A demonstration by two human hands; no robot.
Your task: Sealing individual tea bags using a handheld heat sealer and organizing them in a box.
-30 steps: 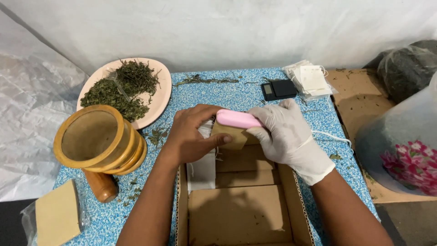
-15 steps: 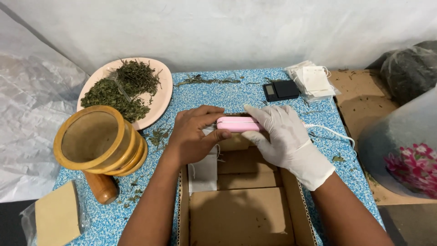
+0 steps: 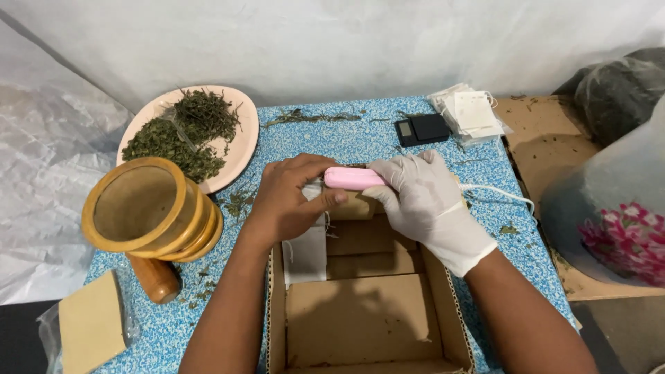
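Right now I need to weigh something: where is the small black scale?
In the head view, the small black scale lies on the blue table at its far edge, right of centre, just left of the stack of white sachets.

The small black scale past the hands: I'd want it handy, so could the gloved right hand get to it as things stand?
Probably yes. The black scale lies on open tabletop just beyond the right hand, nothing between them, though that hand is gripping the pink sealer.

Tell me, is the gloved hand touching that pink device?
Touching. The head view shows the right hand, gloved, wrapped around one end of the pink device, with no gap between them.
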